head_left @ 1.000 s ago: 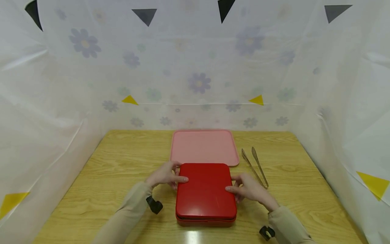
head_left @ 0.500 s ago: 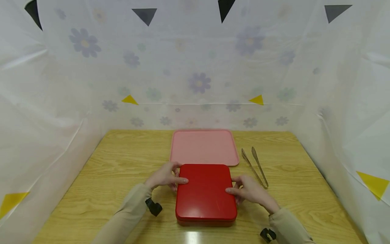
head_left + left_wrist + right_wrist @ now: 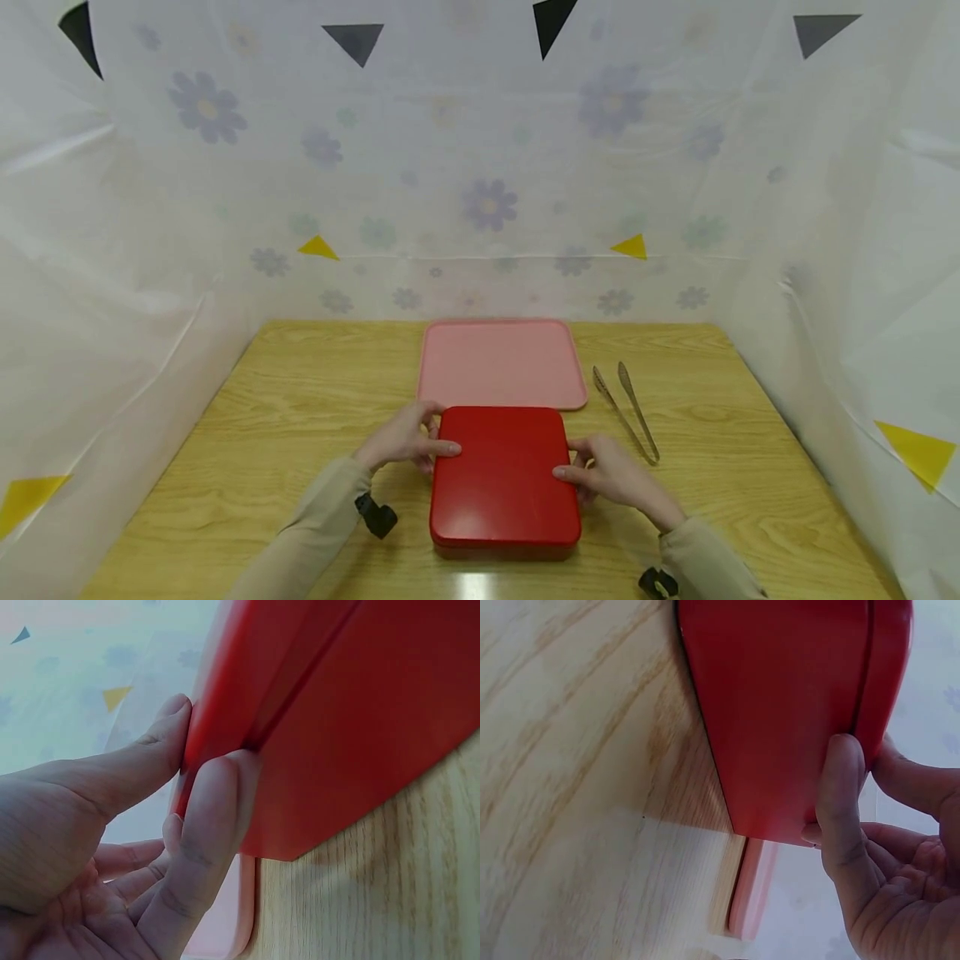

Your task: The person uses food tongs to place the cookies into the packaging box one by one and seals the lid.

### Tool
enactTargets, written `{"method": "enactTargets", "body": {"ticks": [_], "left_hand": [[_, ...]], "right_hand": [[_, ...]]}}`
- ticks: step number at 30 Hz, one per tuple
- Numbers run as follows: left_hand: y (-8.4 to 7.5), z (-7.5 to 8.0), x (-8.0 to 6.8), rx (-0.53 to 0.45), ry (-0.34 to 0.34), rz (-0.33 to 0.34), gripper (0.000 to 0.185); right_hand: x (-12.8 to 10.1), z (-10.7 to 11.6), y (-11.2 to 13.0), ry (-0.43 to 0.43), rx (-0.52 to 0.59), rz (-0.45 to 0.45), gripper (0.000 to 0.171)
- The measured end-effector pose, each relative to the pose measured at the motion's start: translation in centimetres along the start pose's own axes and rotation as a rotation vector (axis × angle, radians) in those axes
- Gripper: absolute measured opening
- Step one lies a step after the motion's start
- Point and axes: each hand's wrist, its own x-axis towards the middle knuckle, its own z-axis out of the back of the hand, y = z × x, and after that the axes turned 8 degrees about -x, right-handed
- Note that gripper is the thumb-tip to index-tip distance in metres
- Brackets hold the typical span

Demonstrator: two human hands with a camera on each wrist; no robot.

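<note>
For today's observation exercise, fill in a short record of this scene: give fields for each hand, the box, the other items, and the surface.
left hand: grips the left edge of the red box, thumb on the lid, fingers at the side
right hand: grips the right edge of the red box, thumb on the lid
red box: flat, rounded corners, lid on; a seam shows between lid and base in the wrist views
pink tray: just behind the box
metal tongs: right of the tray, untouched
wooden table: carries everything
</note>
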Motion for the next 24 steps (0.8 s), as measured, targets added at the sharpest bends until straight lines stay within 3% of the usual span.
{"method": "enactTargets", "body": {"ticks": [8,15,24], "left_hand": [[0.09,-0.1,-0.11,-0.002,-0.007,0.007,0.066],[0.14,-0.07,-0.23,0.004,-0.009,0.009,0.07],[0.29,-0.08,-0.43,-0.014,-0.012,0.0,0.073]], "right_hand": [[-0.06,-0.2,-0.34,-0.005,-0.02,0.011,0.042],[-0.12,-0.32,-0.53,-0.004,-0.033,0.006,0.039],[-0.24,-0.36,-0.29,-0.014,-0.013,0.001,0.056]]}}
